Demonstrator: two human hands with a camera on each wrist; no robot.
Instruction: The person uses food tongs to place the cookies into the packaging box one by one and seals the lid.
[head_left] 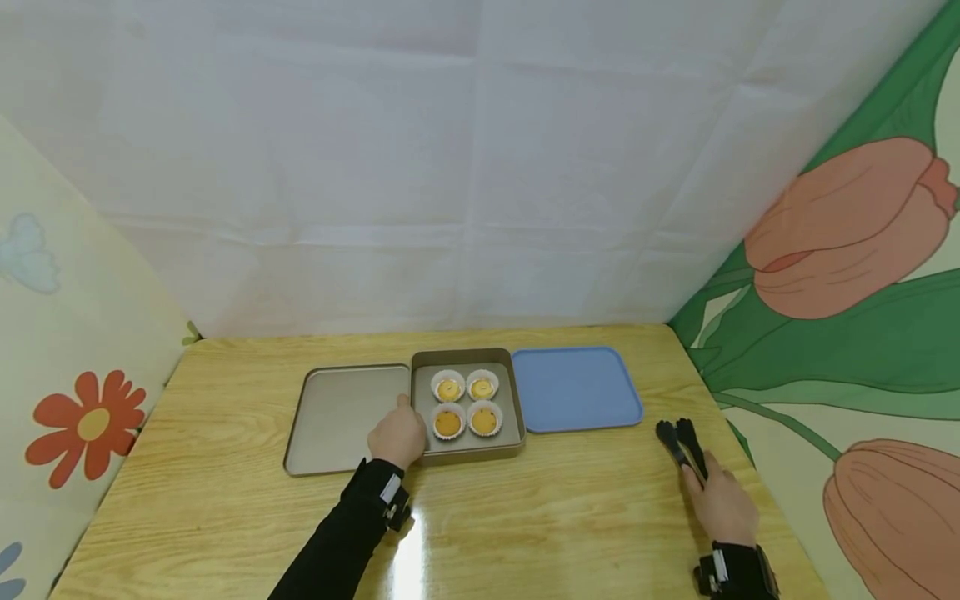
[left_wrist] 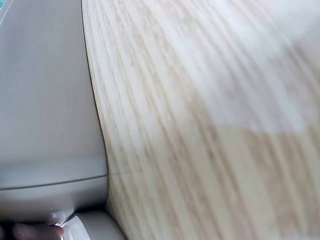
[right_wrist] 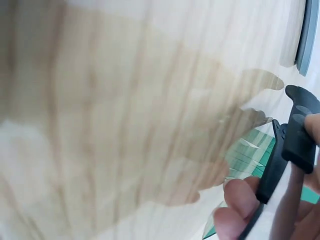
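A deep square baking pan (head_left: pixel 515 417) stands mid-table and holds several yellow tarts (head_left: pixel 448 389) in white paper cups. My left hand (head_left: pixel 397 435) grips the pan's near left rim, thumb lying along the edge. In the left wrist view only a fingertip (left_wrist: pixel 35 231) shows, beside a grey metal surface (left_wrist: pixel 45 100). My right hand (head_left: pixel 722 498) holds black tongs (head_left: pixel 682 442) low over the table at the right, their tips pointing away from me. The right wrist view shows my fingers (right_wrist: pixel 240 195) curled round the tongs (right_wrist: pixel 295 145).
A flat grey tray (head_left: pixel 337 417) lies touching the pan's left side. A blue tray (head_left: pixel 573 387) lies to its right; its edge (right_wrist: pixel 305 40) shows in the right wrist view. The wooden table (head_left: pixel 525 517) is walled by white sheeting and flowered panels.
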